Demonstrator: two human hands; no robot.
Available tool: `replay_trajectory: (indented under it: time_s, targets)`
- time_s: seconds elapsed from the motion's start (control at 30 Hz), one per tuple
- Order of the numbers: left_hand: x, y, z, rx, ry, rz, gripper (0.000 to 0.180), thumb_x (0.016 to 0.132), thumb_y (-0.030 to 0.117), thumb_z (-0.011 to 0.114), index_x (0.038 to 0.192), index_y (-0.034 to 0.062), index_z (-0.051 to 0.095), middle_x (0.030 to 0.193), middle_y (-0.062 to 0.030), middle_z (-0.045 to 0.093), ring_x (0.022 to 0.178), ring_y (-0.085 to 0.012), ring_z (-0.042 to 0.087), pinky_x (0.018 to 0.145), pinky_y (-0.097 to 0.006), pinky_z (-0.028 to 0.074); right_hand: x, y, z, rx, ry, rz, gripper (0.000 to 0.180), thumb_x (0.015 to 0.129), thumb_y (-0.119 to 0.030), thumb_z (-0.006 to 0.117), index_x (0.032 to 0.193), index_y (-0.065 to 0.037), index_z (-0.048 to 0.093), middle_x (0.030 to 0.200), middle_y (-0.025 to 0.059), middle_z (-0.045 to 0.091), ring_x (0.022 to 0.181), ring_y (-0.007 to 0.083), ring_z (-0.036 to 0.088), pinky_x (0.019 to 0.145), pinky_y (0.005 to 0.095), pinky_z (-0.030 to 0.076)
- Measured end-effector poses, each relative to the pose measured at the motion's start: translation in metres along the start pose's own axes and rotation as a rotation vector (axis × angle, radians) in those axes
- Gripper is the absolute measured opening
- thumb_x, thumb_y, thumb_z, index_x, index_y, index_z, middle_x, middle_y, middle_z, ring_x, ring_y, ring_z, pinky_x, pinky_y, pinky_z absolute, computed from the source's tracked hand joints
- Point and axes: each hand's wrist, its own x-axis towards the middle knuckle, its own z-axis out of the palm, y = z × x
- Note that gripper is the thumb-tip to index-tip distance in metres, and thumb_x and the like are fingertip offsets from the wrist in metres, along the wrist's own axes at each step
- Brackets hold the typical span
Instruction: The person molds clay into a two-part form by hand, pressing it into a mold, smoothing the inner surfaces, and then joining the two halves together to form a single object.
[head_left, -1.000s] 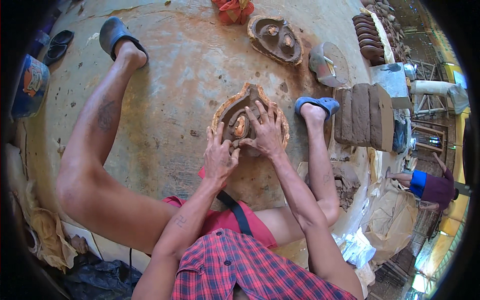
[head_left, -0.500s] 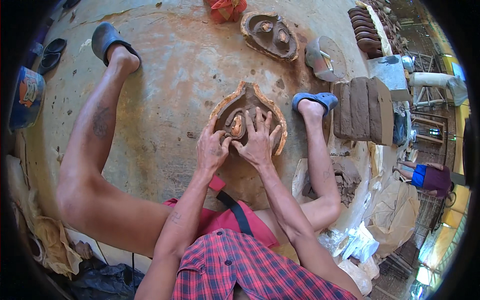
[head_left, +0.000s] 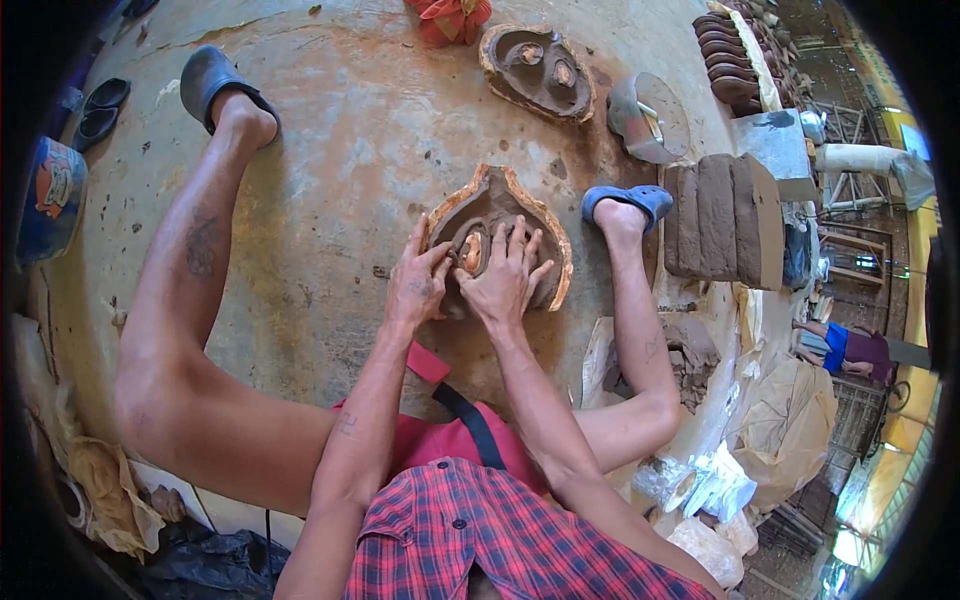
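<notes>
left hand (head_left: 416, 285) and right hand (head_left: 496, 288) of the person sitting spread-legged in front of me are both at the clay-lined mould (head_left: 566, 262), which lies on the floor (head_left: 320, 240) between the person's feet. the right hand is unclenched, fingers fanned over the dark clay inside, its thumb just beside the pale orange knob (head_left: 472, 252) in the middle. the left hand sits at the mould's left edge, one finger stretched up along the rim and the others bent; whether it pinches any clay, i can't tell from here. curved strips of clay run around the knob.

further out, a second mould (head_left: 490, 85) lies with two knobs showing in its clay, and near it is a round metal container (head_left: 628, 112) with a pale stick in it. to the right, past the person's blue shoe (head_left: 632, 203), i see a block of clay slabs (head_left: 718, 220), with a grey metal box (head_left: 775, 150) just beyond. over at the far left is a blue bucket (head_left: 50, 200), and off to the right another person (head_left: 862, 352) in blue shorts
</notes>
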Motion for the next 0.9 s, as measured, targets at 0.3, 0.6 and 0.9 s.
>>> replay_trajectory:
  time_s: [0.3, 0.6, 0.9]
  targets:
    - [0.012, -0.005, -0.003, -0.016, -0.019, 0.008, 0.027, 0.095, 0.014, 0.07, 0.12, 0.0135, 0.079, 0.166, -0.0171, 0.04, 0.134, -0.04, 0.059, 0.112, -0.046, 0.05, 0.003, -0.013, -0.002, 0.037, 0.003, 0.047, 0.086, 0.076, -0.043, 0.082, 0.146, 0.001, 0.059, 0.17, 0.0192, 0.029, 0.159, 0.0462, 0.018, 0.12, 0.0773, 0.013]
    - [0.024, 0.006, -0.008, 0.001, -0.043, -0.004, 0.027, 0.091, 0.019, 0.075, 0.117, 0.014, 0.08, 0.157, -0.0192, 0.05, 0.13, -0.0403, 0.061, 0.109, -0.048, 0.051, 0.009, -0.012, -0.002, 0.088, 0.041, 0.075, 0.079, 0.074, -0.041, 0.083, 0.139, -0.002, 0.064, 0.17, 0.0199, 0.029, 0.158, 0.0479, 0.019, 0.118, 0.0786, 0.015]
    - [0.038, 0.01, -0.005, 0.145, -0.114, -0.06, 0.026, 0.089, 0.026, 0.078, 0.112, 0.0133, 0.081, 0.15, -0.0191, 0.056, 0.124, -0.042, 0.064, 0.105, -0.05, 0.053, 0.012, -0.008, 0.005, 0.144, 0.061, 0.071, 0.071, 0.075, -0.036, 0.083, 0.137, -0.005, 0.066, 0.17, 0.0197, 0.029, 0.158, 0.049, 0.017, 0.117, 0.0817, 0.012]
